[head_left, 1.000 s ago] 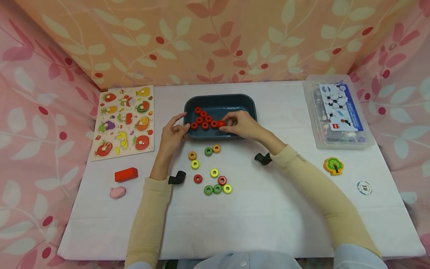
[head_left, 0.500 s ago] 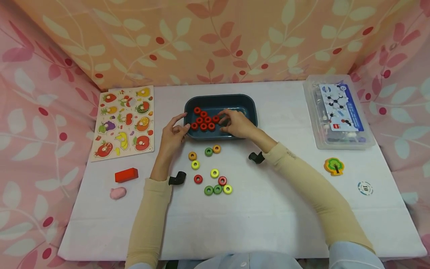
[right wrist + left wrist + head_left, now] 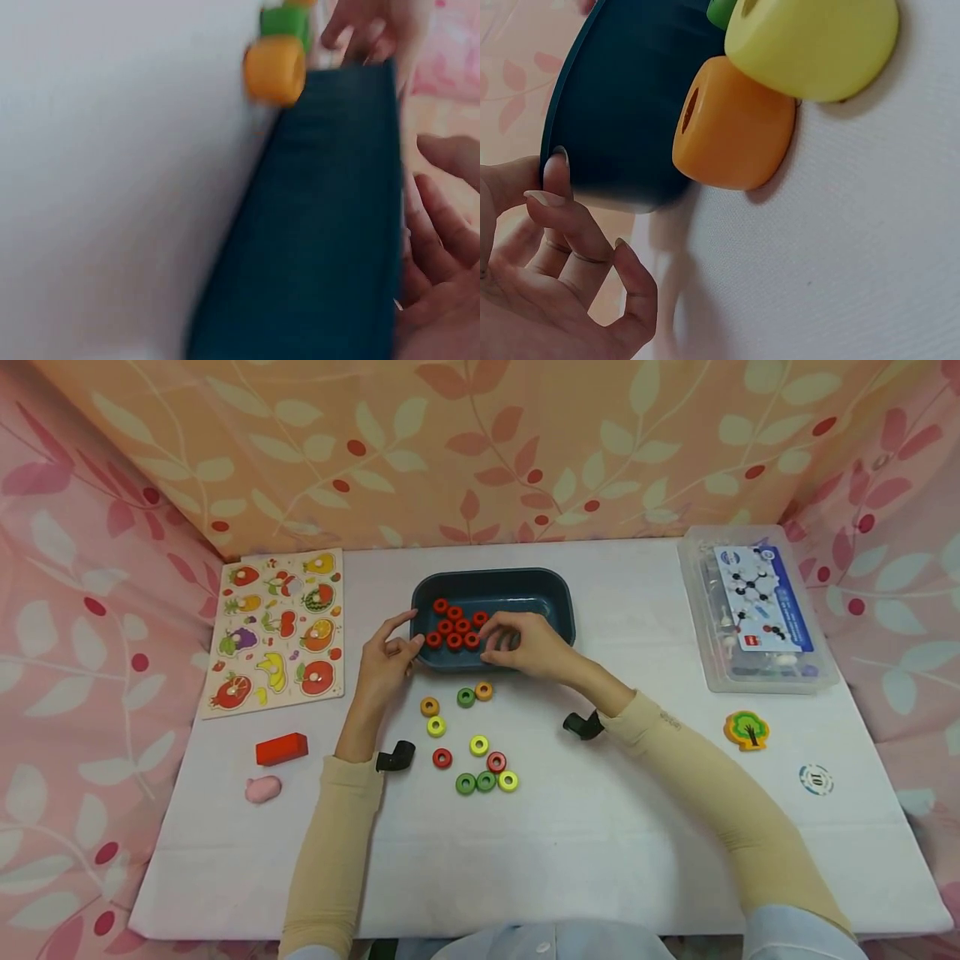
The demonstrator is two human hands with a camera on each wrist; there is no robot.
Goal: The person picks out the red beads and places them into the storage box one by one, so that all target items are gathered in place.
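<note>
A dark blue tray lies at the back middle of the table. Several red ring beads sit grouped in its left half. My left hand grips the tray's left end, thumb and forefinger at the rim; the left wrist view shows a fingertip against the tray's wall. Inside the tray, right of the red beads, is my right hand, its fingers bent around a gap with no bead visible in it. In the right wrist view the thumb stands apart from the fingers behind the tray's side.
Orange, green, yellow and red beads lie in front of the tray. A fruit puzzle board, red block and pink pig are left; a plastic case, tree piece and chip right.
My right hand has let go of the rightmost red bead, after shifting it left against the others. Some lower beads sit slightly further left. My left hand has stayed at the tray.
</note>
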